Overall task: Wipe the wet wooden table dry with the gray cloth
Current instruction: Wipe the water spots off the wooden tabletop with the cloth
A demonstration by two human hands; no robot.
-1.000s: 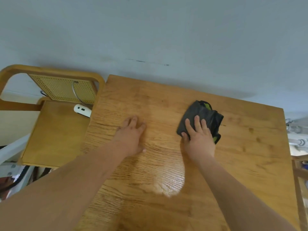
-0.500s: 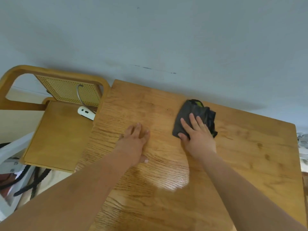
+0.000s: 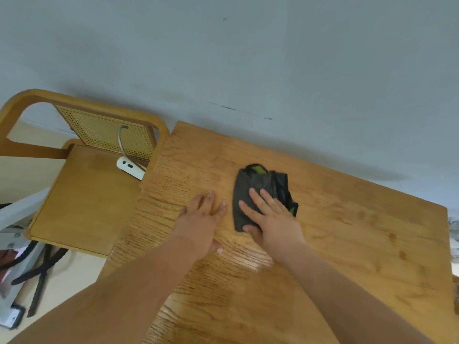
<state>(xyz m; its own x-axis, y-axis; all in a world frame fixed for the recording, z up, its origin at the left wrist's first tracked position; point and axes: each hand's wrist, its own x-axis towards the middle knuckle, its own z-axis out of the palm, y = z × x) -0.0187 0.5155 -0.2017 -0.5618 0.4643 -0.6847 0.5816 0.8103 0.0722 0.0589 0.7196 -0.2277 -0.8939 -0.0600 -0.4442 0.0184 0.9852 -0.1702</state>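
Fingers (image 3: 258, 198) of the right hand (image 3: 274, 222) lie spread and flat on the crumpled gray cloth with green trim (image 3: 260, 187), pressing it against the light oak-grain wooden table (image 3: 360, 232) near its far edge. Left hand (image 3: 201, 219) rests palm down, fingers extended, gripping nothing, just beside the cloth. Glossy wet patch (image 3: 250, 263) shines nearer the wrists

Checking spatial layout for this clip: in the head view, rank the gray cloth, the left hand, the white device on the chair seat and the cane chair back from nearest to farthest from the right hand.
1. gray cloth, under the right hand.
2. left hand, flat on the table just left.
3. white device, on the chair seat, farther left.
4. cane chair back, beyond it.
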